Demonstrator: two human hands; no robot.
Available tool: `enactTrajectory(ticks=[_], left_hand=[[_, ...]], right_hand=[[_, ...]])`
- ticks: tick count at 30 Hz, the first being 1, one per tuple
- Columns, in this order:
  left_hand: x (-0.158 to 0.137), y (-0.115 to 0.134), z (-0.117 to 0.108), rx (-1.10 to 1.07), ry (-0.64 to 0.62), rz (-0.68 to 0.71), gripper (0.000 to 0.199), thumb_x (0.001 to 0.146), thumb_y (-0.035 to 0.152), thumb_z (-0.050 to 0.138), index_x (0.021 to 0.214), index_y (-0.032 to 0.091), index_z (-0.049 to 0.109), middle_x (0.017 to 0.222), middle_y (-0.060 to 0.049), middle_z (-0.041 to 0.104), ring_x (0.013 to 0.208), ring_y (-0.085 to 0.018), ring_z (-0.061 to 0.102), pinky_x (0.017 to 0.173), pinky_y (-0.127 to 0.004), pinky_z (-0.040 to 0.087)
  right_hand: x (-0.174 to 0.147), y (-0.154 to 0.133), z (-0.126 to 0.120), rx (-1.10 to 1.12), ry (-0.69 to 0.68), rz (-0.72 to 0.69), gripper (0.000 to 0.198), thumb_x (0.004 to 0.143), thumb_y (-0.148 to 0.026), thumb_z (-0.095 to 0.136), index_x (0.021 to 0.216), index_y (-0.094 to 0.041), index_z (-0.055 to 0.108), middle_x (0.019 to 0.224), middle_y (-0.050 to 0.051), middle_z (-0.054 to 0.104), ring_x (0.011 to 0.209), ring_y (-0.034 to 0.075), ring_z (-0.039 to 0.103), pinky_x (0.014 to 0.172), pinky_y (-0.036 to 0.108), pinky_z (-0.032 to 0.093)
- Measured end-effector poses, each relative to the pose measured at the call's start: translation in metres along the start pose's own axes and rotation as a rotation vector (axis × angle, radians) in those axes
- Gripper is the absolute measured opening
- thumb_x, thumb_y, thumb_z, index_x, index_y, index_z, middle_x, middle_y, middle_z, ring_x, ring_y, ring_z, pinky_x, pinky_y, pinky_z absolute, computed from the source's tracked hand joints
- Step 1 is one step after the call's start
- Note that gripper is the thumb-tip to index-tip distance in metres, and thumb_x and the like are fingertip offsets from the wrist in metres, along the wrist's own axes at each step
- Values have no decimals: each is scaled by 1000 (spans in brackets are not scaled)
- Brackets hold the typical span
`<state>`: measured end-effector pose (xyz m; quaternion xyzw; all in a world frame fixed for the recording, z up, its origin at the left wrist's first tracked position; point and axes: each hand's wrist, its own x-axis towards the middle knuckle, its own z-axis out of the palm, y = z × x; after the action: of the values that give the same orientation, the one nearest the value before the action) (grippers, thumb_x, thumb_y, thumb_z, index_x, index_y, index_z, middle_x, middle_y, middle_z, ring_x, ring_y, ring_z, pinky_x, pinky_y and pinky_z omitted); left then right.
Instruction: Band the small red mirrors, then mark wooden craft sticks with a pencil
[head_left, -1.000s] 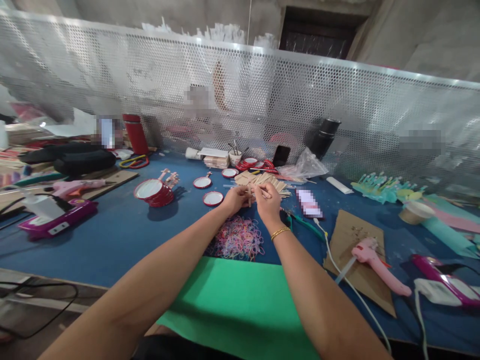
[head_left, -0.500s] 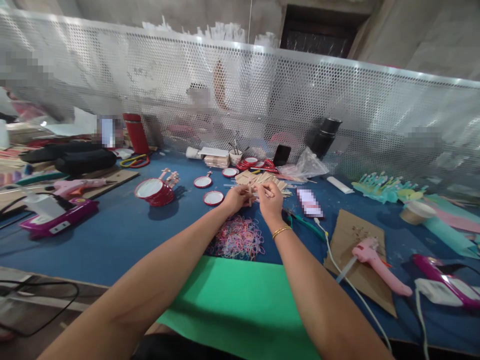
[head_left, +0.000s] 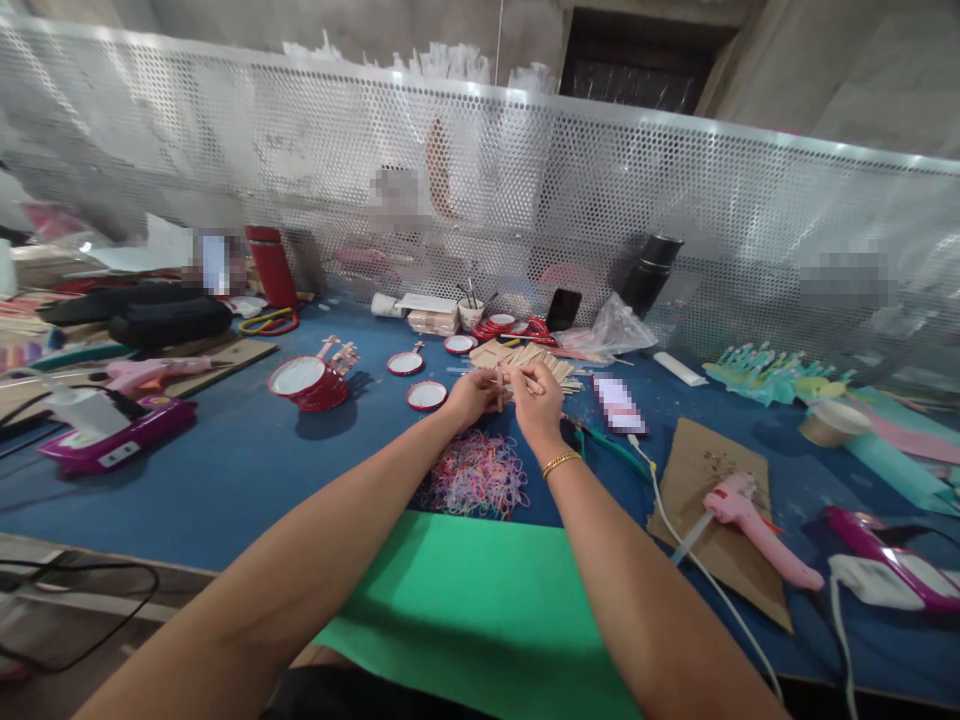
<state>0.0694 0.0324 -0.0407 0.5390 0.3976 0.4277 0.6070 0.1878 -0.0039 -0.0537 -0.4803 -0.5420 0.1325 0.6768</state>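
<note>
Both hands meet over the middle of the table. My left hand (head_left: 470, 397) is closed, pinching small flat wooden sticks (head_left: 501, 390), one of which stands roughly upright between the hands. From the other side my right hand (head_left: 541, 403) grips the same small piece with bent fingers pressed together; its fine details are too small to make out. A pile of colourful rubber bands (head_left: 480, 476) lies just below the hands. Right behind them is a heap of loose wooden sticks (head_left: 536, 360).
A green sheet (head_left: 480, 590) covers the near edge. To the left stand stacked red-rimmed round pieces (head_left: 307, 384) and a purple power strip (head_left: 120, 436). On the right are pliers (head_left: 615, 450), a phone (head_left: 619, 404) and a pink glue gun (head_left: 761, 530) on cardboard (head_left: 694, 480). Perforated metal panel (head_left: 345, 180) behind.
My right hand has shifted very slightly left, closer to my left hand. Both hands keep their hold on the sticks; the things on the table stay put.
</note>
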Motion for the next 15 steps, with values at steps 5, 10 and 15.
enactTrajectory(ticks=[5,10,15], left_hand=[[2,-1,0,8,20,-13,15,71,13,75,83,15,65,63,1,66,63,-13,67,59,-21,53],[2,-1,-1,-12,-1,4,17,71,15,77,82,15,65,63,1,67,60,-12,66,56,-20,52],[1,0,-1,-4,-3,-2,19,69,16,79,82,15,65,63,1,66,59,-12,65,57,-20,52]], right_hand=[[0,0,-1,-22,10,-5,18,87,-38,56,78,-23,59,76,0,67,76,18,63,74,29,50],[0,0,-1,-20,3,-15,17,87,-36,55,78,-23,60,77,0,67,76,18,63,74,29,49],[1,-2,-1,-35,20,-17,19,86,-38,55,77,-22,60,76,0,67,76,18,62,74,29,49]])
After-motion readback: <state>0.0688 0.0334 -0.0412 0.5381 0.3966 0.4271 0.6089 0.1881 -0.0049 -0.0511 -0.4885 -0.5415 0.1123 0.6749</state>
